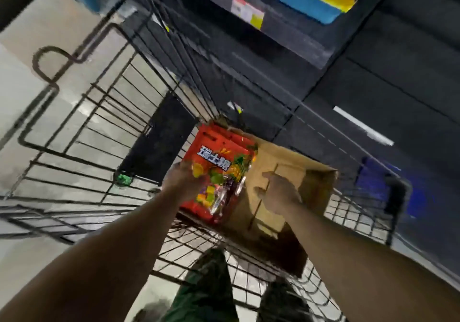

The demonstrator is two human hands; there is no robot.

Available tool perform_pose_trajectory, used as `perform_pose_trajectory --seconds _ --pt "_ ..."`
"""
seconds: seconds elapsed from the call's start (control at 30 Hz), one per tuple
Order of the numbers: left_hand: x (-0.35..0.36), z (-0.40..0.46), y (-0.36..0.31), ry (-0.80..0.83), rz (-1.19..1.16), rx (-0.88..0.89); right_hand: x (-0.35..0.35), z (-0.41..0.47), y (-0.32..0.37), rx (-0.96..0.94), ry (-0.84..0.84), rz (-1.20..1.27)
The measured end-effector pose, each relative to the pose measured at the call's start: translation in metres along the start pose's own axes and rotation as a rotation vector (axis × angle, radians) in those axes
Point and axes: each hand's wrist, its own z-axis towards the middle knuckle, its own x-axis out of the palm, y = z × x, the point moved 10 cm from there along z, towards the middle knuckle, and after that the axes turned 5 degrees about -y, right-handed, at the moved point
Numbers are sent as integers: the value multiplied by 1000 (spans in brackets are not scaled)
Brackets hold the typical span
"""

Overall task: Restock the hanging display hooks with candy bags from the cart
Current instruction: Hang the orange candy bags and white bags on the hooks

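Reaching down into the wire cart (82, 127), both bare arms stretch forward from the lower corners of the view. The left hand (178, 178) grips the lower left edge of an orange candy bag (219, 172), its fingers curled round that edge; the bag stands up past the fingertips, its printed front with white characters and coloured sweets facing the camera, its hang hole at the far top end. The right hand (280, 193) hovers just beside the bag, over an open cardboard box (293, 169) sitting in the cart. Its fingers look loosely bent and hold nothing, the thumb pointing toward the bag; blur hides whether the fingertips touch the box. Beyond the fingers rise dark store shelves (286, 55).
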Motion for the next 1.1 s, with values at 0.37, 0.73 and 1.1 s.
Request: perform_pose_trajectory --seconds 0.37,0.73,1.1 --pt "58 75 45 45 -130 -75 105 75 7 377 75 665" --pt "101 75 36 251 7 59 128 93 1 442 -92 995" --pt "96 107 42 161 -369 -74 122 81 -21 543 -99 980"
